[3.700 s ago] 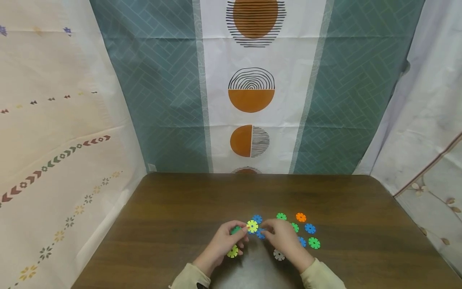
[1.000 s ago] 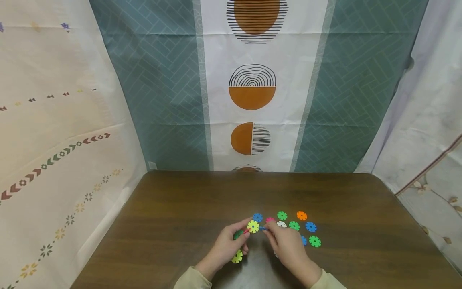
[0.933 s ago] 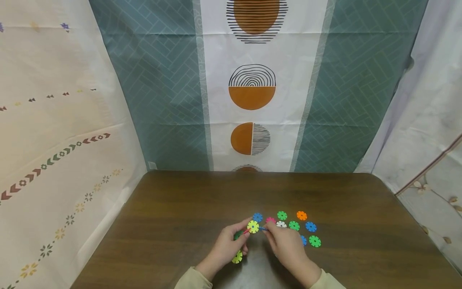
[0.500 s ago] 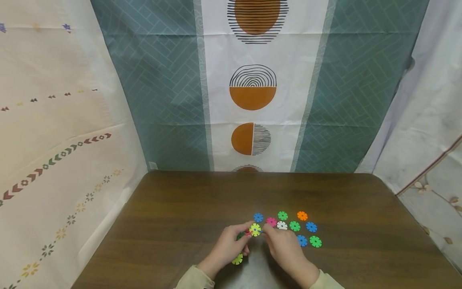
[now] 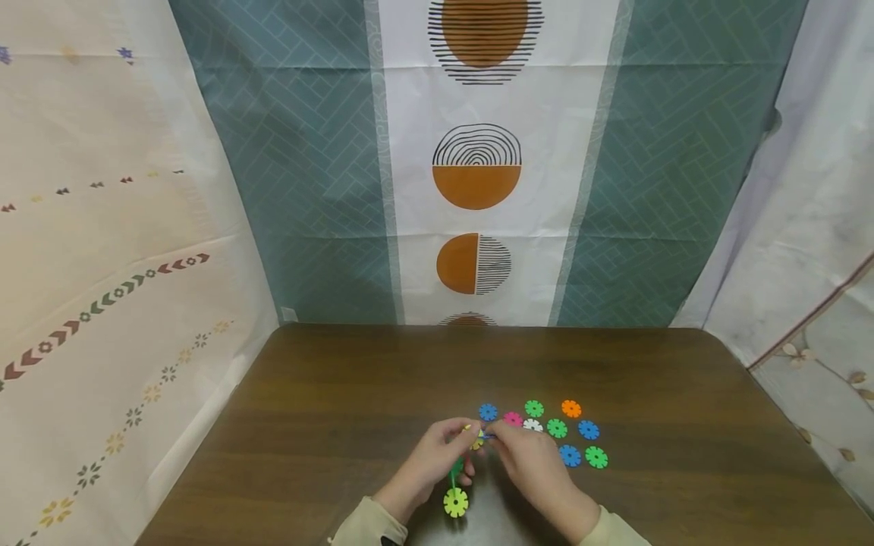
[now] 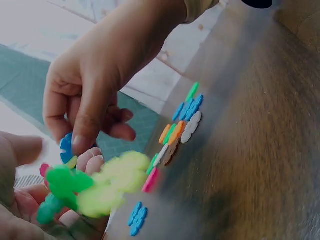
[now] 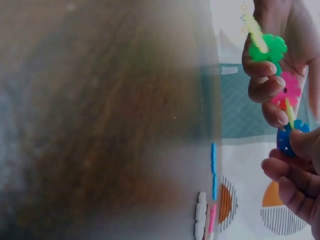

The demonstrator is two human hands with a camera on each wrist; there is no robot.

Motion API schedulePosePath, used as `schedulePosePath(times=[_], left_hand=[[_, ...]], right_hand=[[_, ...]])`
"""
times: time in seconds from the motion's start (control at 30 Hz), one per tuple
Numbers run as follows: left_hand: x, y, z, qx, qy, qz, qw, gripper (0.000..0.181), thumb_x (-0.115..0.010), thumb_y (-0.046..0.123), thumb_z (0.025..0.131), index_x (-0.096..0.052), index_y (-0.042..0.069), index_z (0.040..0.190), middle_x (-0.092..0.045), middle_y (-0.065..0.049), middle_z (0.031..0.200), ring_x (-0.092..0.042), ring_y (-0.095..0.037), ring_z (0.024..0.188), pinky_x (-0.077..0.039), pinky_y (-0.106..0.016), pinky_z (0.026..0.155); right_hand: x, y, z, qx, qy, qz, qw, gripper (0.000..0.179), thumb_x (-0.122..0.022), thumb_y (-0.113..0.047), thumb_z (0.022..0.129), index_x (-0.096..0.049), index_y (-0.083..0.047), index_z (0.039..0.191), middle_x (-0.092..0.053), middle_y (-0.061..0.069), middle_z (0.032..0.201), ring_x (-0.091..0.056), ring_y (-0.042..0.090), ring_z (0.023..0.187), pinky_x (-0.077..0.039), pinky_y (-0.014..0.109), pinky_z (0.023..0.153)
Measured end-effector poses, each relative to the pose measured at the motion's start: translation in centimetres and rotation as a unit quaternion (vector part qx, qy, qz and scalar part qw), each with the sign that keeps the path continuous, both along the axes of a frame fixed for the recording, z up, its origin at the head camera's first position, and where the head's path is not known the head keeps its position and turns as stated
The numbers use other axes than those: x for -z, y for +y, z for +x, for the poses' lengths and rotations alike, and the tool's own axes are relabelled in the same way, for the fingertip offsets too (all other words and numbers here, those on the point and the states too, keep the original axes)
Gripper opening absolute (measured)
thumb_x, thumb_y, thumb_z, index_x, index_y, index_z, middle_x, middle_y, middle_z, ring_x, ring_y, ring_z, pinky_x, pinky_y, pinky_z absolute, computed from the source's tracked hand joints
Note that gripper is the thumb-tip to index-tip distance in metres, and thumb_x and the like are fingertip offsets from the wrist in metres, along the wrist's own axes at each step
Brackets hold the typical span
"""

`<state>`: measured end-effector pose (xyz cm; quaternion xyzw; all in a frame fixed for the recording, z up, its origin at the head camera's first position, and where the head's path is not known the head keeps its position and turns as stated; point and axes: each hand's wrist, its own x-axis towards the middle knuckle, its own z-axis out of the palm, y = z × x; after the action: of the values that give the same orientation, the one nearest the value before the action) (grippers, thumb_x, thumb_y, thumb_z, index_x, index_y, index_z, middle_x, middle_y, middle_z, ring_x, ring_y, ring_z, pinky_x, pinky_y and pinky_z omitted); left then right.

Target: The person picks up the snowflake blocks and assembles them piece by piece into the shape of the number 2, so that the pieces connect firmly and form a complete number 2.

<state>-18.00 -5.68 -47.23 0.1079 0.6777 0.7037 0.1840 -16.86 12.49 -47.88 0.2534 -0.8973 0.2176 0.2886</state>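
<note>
My left hand (image 5: 437, 457) holds a chain of slotted plastic snowflake discs. In the right wrist view the chain shows a yellow disc (image 7: 256, 36) edge-on at one end, then a green disc (image 7: 271, 47), a pink disc (image 7: 288, 89), another yellow disc (image 7: 290, 113) and a blue disc (image 7: 285, 142). My right hand (image 5: 539, 462) pinches that blue disc between thumb and fingers, against the second yellow disc. How deep their slots interlock I cannot tell. The end yellow disc hangs below my left hand and looks blurred in the left wrist view.
Loose snowflake discs lie on the brown table (image 5: 328, 425), mostly to the right: an orange disc (image 5: 571, 409), a white disc (image 5: 532, 426), a pink one (image 5: 513, 418), and several blue and green ones. A single blue disc (image 5: 488, 412) lies just beyond my hands.
My right hand has picked up a blue disc from the table and brought it to the chain. The upper yellow disc has turned from face-on to tilted; the lower one has swung down into fuller view.
</note>
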Motion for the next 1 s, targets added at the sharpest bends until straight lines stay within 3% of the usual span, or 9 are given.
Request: schedulePosePath(times=[0.13,0.3,0.47,0.63,0.8,1.0], left_hand=[[0.2,-0.3,-0.1,0.002,-0.006,-0.003,1.0000,0.028,-0.060,0.023,0.098,-0.065,0.004,0.118,-0.070,-0.012,0.084,-0.055,-0.010,0.054,-0.051,-0.023,0.049],[0.2,-1.0,-0.3,-0.027,-0.008,0.009,0.9996,0.029,-0.058,0.016,0.099,-0.062,-0.003,0.120,-0.070,-0.017,0.087,-0.054,-0.009,0.054,-0.052,-0.022,0.051],[0.3,-1.6,-0.5,-0.032,-0.013,0.021,0.9992,0.032,-0.058,0.014,0.099,-0.059,-0.010,0.121,-0.071,-0.019,0.090,-0.054,-0.008,0.055,-0.052,-0.022,0.053],[0.7,-1.6,-0.3,-0.030,-0.017,0.033,0.9989,0.032,-0.060,0.015,0.098,-0.060,-0.010,0.118,-0.070,-0.016,0.088,-0.055,-0.008,0.055,-0.053,-0.022,0.052],[0.7,-1.5,-0.1,-0.028,-0.023,0.043,0.9984,0.031,-0.059,0.014,0.098,-0.059,-0.009,0.120,-0.070,-0.020,0.092,-0.056,-0.008,0.054,-0.053,-0.022,0.053],[0.7,-1.6,0.0,-0.020,-0.028,0.049,0.9982,0.035,-0.059,0.015,0.098,-0.057,-0.009,0.124,-0.070,-0.023,0.096,-0.058,-0.008,0.054,-0.053,-0.023,0.053]], right_hand=[[-0.3,-0.2,-0.3,-0.008,-0.031,0.003,0.9995,0.021,-0.082,-0.009,0.078,-0.070,-0.018,0.094,-0.063,-0.009,0.066,-0.047,0.000,0.051,-0.041,0.019,0.048],[-0.6,-0.2,-1.1,0.000,-0.108,-0.008,0.9941,0.016,-0.080,-0.012,0.081,-0.070,-0.014,0.094,-0.071,-0.004,0.079,-0.053,0.002,0.057,-0.045,0.021,0.052],[-0.4,-0.4,-2.5,0.012,-0.161,0.043,0.9860,0.017,-0.079,-0.014,0.082,-0.072,-0.012,0.097,-0.071,0.000,0.092,-0.065,0.014,0.076,-0.054,0.033,0.065],[0.2,-0.8,-3.5,-0.010,-0.172,0.106,0.9793,0.025,-0.081,-0.016,0.080,-0.073,-0.012,0.103,-0.067,0.001,0.094,-0.065,0.018,0.083,-0.055,0.035,0.067],[0.5,-1.1,-3.7,-0.004,-0.185,0.127,0.9745,0.030,-0.080,-0.017,0.081,-0.072,-0.017,0.110,-0.068,0.002,0.096,-0.067,0.020,0.086,-0.055,0.037,0.066],[1.1,-0.9,-4.0,0.026,-0.169,0.117,0.9783,0.026,-0.086,-0.019,0.074,-0.067,-0.013,0.091,-0.050,-0.003,0.076,-0.054,0.015,0.063,-0.046,0.029,0.051]])
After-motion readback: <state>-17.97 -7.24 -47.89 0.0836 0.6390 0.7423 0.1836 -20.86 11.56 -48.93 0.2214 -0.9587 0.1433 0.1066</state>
